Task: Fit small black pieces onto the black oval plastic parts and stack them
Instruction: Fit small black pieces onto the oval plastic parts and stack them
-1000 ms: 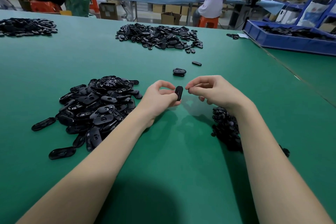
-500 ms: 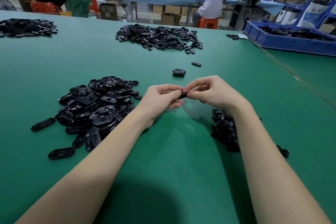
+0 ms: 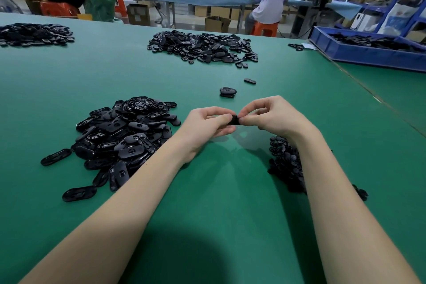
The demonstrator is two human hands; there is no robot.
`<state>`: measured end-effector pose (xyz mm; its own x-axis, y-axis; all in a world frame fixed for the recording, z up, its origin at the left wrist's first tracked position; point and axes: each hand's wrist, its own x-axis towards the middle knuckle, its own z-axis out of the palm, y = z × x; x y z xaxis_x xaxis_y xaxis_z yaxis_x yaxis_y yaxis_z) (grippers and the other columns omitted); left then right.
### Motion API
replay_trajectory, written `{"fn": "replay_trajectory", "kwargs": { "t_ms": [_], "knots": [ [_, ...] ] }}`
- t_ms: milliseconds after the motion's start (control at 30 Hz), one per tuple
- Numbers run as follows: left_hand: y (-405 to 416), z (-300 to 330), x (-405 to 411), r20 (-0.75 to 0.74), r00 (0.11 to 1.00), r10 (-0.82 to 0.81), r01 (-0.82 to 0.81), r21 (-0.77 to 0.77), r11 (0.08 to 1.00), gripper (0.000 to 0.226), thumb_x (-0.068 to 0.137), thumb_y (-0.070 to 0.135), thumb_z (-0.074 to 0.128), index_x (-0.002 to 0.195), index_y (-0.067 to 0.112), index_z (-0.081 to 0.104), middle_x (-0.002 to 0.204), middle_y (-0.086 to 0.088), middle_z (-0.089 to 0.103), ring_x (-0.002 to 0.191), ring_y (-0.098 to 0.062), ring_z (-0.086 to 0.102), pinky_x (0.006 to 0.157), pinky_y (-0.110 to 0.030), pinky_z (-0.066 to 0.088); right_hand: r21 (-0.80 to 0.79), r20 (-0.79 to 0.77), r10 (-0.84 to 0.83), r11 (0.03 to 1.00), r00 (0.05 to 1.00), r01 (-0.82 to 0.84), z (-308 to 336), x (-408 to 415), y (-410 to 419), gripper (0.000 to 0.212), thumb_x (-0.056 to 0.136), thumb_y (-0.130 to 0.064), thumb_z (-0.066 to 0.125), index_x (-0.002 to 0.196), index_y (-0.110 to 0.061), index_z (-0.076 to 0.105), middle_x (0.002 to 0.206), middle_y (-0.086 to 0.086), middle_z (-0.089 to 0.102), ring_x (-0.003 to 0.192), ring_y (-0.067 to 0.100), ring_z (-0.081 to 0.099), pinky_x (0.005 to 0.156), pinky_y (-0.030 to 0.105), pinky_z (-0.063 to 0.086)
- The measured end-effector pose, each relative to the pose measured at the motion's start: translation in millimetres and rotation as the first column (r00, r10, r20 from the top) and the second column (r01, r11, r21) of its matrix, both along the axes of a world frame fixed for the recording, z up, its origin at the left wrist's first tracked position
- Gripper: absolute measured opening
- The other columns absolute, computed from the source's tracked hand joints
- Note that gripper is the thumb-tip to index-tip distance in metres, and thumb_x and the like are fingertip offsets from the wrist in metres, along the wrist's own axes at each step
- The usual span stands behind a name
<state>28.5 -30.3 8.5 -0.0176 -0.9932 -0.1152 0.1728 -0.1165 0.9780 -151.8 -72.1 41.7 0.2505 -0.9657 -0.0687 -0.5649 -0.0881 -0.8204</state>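
My left hand (image 3: pixel 207 125) and my right hand (image 3: pixel 274 116) meet above the green table (image 3: pixel 219 203), both pinching one black oval part (image 3: pixel 235 120); only a sliver of it shows between the fingertips. A heap of black oval parts (image 3: pixel 124 138) lies to the left of my left forearm. Under my right forearm sits a heap of small black pieces (image 3: pixel 285 163), partly hidden by it. A short stack of oval parts (image 3: pixel 227 92) stands just beyond my hands, with a single oval part (image 3: pixel 249 81) behind it.
More heaps of black parts lie at the far middle (image 3: pixel 202 47) and far left (image 3: pixel 34 34). A blue tray (image 3: pixel 368 53) of parts stands at the far right. Two people sit at a blue bench beyond the table.
A second ago my left hand held the oval part upright alone and my right hand was apart from it. The hands have come together and both now pinch it.
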Motion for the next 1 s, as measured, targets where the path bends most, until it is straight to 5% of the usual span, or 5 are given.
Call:
{"fn": "replay_trajectory", "kwargs": {
  "t_ms": [367, 633, 733, 1000],
  "knots": [
    [2.4, 1.3, 3.0, 0.123, 0.992, -0.026, 0.033, -0.053, 0.998, 0.018, 0.099, 0.011, 0.062, 0.11, 0.004, 0.074, 0.109, -0.015, 0.075, 0.079, -0.015, 0.071, 0.075, -0.019, 0.058, 0.03, -0.001, -0.028, 0.999, 1.0, 0.028, 2.6, 0.0, 2.2, 0.019, 0.08, -0.033, 0.086, 0.093, -0.023, 0.076, 0.076, -0.005, 0.063, 0.043, -0.002, 0.044, 0.055, 0.022, 0.031],
    [3.1, 4.9, 6.6, 0.129, 0.989, -0.069, 0.074, -0.032, 0.997, 0.013, 0.097, 0.009, 0.062, 0.105, 0.012, 0.072, 0.093, -0.007, 0.076, 0.075, -0.012, 0.069, 0.071, -0.02, 0.055, 0.123, 0.066, -0.018, 0.992, 0.998, 0.01, -1.6, -3.1, 5.5, 0.033, 0.074, -0.047, 0.087, 0.092, -0.022, 0.077, 0.078, -0.01, 0.064, 0.061, 0.009, 0.044, 0.054, 0.022, 0.031],
    [3.6, 2.7, 5.7, 0.119, 0.991, -0.066, 0.073, -0.058, 0.996, 0.014, 0.095, 0.0, 0.062, 0.105, 0.007, 0.069, 0.079, -0.005, 0.074, 0.07, -0.008, 0.068, 0.072, -0.017, 0.055, 0.134, 0.074, 0.009, 0.991, 0.997, -0.019, -2.7, -1.5, 6.3, 0.027, 0.074, -0.049, 0.087, 0.086, -0.027, 0.076, 0.079, -0.008, 0.064, 0.058, 0.007, 0.042, 0.052, 0.022, 0.031],
    [5.2, 2.9, 4.0, 0.169, 0.985, -0.021, 0.034, -0.072, 0.997, 0.013, 0.092, -0.003, 0.064, 0.103, 0.005, 0.068, 0.081, -0.01, 0.072, 0.068, -0.009, 0.068, 0.075, -0.018, 0.057, 0.118, 0.056, 0.03, 0.992, 0.998, -0.036, -3.7, 2.1, 2.8, 0.012, 0.08, -0.032, 0.083, 0.084, -0.026, 0.074, 0.077, -0.009, 0.064, 0.058, 0.008, 0.042, 0.05, 0.02, 0.03]
  ]
}}
